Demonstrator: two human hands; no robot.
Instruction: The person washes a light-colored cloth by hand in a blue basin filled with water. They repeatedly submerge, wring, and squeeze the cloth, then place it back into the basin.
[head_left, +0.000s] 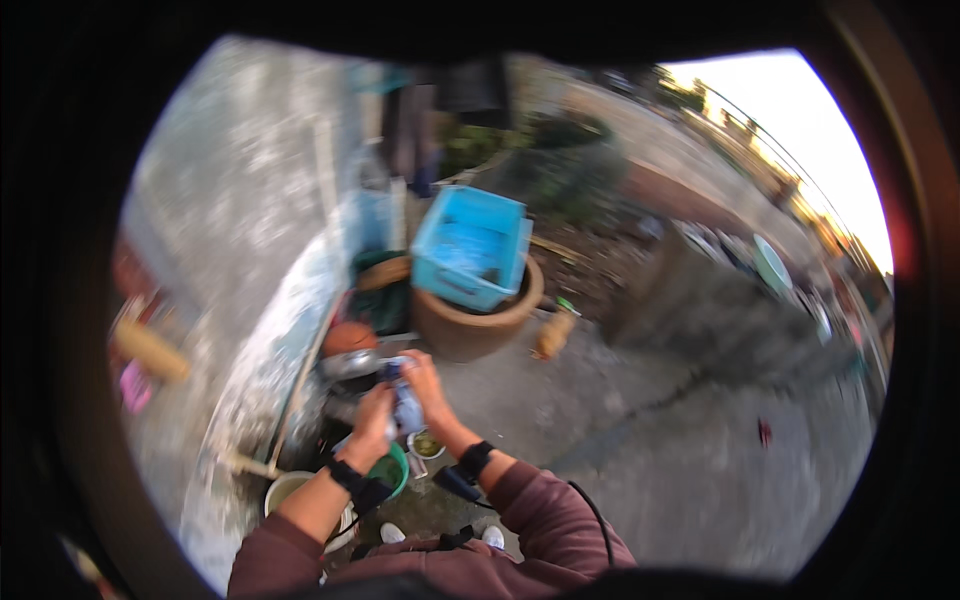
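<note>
A pale blue-white bundle that looks like cloth (407, 407), with a darker blue patch near its top, is gripped between my two hands in front of my body. My left hand (373, 417) closes on its left side. On the right side, my right hand (425, 386) reaches a little higher, fingers curled over the top. Blur hides the fine folds. Below the bundle are a green basin (391, 471) and a small white bowl (426, 444) with greenish contents.
Ahead, a blue plastic crate (469, 240) sits tilted on a large brown clay pot (474, 330). A pale bucket (289, 487) stands beside my left forearm. Left is a whitewashed wall (262, 330). An orange-brown object (555, 334) lies on the concrete floor (675, 465).
</note>
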